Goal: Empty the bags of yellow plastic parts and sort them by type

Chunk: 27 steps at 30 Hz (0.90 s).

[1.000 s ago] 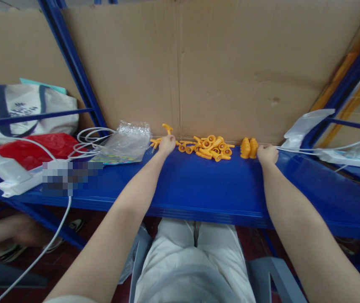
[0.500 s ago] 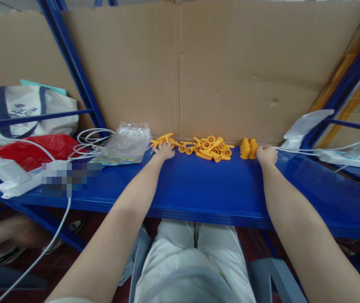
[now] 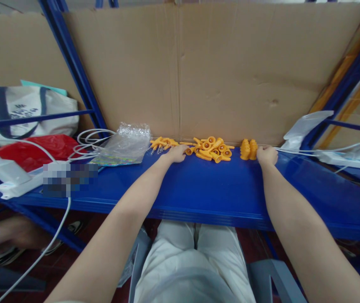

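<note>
Before a tall brown cardboard panel, a glossy blue metal shelf bears a heap of small orange plastic pieces. The left hand is at the heap's left edge, the curled right hand beside two ridged orange plastic pieces; whether either grips anything, I cannot tell.

There is room to pass over the blue shelf between the left forearm and the right forearm. Cardboard blocks the back; a narrow gap seems to part the yellow pile from 2 ribbed pieces. Leftward, a plastic bag obstructs.
</note>
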Available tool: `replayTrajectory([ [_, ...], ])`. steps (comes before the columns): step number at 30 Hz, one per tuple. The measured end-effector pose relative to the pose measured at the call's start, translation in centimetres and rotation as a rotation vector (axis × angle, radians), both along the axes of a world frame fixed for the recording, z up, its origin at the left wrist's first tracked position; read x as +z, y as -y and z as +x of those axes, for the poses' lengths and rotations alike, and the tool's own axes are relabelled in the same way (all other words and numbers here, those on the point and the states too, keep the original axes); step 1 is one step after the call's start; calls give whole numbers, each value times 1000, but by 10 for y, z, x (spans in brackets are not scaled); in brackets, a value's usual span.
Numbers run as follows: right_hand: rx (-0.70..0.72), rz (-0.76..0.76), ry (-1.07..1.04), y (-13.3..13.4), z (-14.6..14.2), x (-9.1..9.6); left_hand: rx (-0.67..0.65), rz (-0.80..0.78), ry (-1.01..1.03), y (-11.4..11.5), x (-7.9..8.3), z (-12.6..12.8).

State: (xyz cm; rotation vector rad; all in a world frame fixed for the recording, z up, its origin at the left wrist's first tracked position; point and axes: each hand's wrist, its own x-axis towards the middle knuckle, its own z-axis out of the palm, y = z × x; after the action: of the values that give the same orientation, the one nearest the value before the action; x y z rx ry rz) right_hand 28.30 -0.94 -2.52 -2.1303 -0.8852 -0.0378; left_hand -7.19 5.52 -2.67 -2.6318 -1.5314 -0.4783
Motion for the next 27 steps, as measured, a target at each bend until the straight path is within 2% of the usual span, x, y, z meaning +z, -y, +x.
replayTrajectory([
  [4,5,-3,-22,1,-2,0,-46,15,25,-10,-10,0],
  [10,-4,29,-11,-2,2,-3,28,55,150,-16,-11,-2],
  [13,-11,34,5,-3,3,-4,50,27,307,-17,-9,0],
  [21,-12,22,8,1,-3,0,77,7,917,-24,-2,6],
  [27,-49,154,62,1,-10,14,107,120,1133,-29,7,7],
])
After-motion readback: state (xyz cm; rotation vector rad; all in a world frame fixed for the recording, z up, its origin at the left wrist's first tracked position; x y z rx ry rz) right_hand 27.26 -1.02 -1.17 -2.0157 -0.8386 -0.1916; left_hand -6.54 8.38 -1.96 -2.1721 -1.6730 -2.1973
